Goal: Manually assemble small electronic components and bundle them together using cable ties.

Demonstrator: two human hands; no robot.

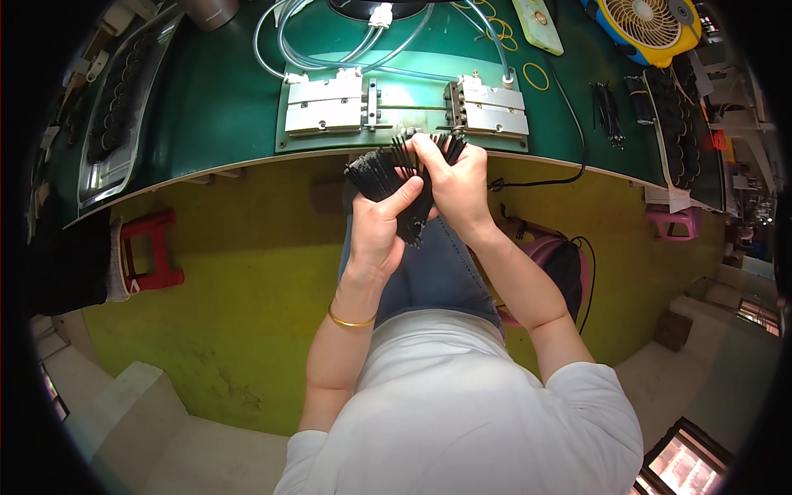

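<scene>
Both my hands are closed around thin black wires in front of the green bench's near edge. A thick bundle of black wires (373,176) fans upward from my left hand (378,233), and its lower ends show below the thumb. My right hand (459,183) grips the wires at the upper right, thumb and fingers among the strands. Some wire tips stick out above its fingers. Whether the strands form one bundle or two I cannot tell. Just beyond my hands stands a metal clamping fixture with a left block (323,106) and a right block (493,109).
Clear air tubes (318,58) loop behind the fixture. A metal tray (147,136) of black bundles lies at left. On the right are a yellow rubber band (535,77), a phone (538,26), a fan (648,23) and loose black wires (608,114). A red stool (154,254) stands below left.
</scene>
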